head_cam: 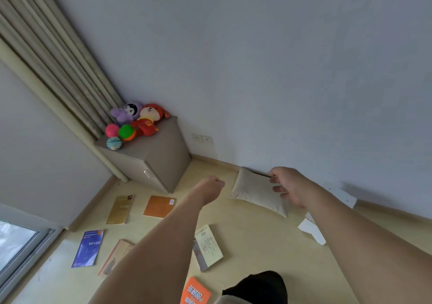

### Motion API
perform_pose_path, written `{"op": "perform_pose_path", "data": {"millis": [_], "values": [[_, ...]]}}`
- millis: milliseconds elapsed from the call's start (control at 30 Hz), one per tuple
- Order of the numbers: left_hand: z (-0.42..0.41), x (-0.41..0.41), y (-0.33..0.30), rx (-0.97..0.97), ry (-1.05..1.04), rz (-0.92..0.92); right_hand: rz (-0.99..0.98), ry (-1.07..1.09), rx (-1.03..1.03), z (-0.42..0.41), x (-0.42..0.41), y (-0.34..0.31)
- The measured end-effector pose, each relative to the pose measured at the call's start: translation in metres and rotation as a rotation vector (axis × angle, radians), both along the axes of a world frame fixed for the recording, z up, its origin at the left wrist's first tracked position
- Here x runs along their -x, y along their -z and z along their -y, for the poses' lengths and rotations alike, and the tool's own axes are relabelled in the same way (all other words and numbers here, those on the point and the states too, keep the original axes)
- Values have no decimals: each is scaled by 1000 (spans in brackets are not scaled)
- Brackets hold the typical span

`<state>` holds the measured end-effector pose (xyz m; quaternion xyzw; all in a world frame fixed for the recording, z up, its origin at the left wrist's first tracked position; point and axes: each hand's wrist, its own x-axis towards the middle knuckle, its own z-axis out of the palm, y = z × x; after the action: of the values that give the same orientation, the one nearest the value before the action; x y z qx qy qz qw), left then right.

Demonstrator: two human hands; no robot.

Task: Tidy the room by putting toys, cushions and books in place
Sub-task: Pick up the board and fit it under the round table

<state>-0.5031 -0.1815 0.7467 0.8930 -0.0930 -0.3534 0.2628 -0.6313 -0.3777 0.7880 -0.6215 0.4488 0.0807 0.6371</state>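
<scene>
Pale wood-look floor [257, 240] fills the lower part of the view and meets a grey-white wall [280, 70], with a curtain [58, 58] running down into the far corner. In that corner stands a grey cabinet [161, 154], and on its top sit the toys: a purple plush [127, 112], a red plush [149, 119] and three balls [121, 134], so that part of the job looks done.

Books are scattered on the floor nearer the person: a gold one [120, 209], an orange one [159, 206], a blue one [87, 248], a white one [208, 246], one half hidden under the left forearm [115, 254], and a bright orange one [195, 291] at the bottom edge.

Against the foot of the wall is the beige cushion [257, 192], tilted, its long axis sloping from upper left down to lower right along the skirting. The right hand [288, 186] is at its upper right edge, fingers curled onto the fabric in what looks like a pinch grip; whether the thumb is behind it cannot be seen. The left hand [214, 186] is just beside the cushion's left end, apart from it, fingers curled into a loose fist and holding nothing.

So the cushion lies directly left of and below the right grip, and the right hand is the one to carry it; the left is near enough to catch the free low end if it sags.
</scene>
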Motion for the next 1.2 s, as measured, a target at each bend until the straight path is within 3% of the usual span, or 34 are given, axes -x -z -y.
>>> {"op": "perform_pose_path", "data": {"millis": [233,400,567,800,967,1200], "values": [[103,-46,50,8,-145,-33,-22,-183,70,119,-61,20],[203,-40,103,-141,-9,-133,-176,-327,121,222,-68,25],[325,-25,105,8,20,-265,-273,-369,188,322,-78,46],[376,-22,114,46,-313,-243,-311,-765,267,383,-103,82],[384,40,129,10,-760,-266,-295,-1097,292,424,-102,112],[415,135,174,28,-1025,-409,-318,-1355,394,444,-93,146]]}}
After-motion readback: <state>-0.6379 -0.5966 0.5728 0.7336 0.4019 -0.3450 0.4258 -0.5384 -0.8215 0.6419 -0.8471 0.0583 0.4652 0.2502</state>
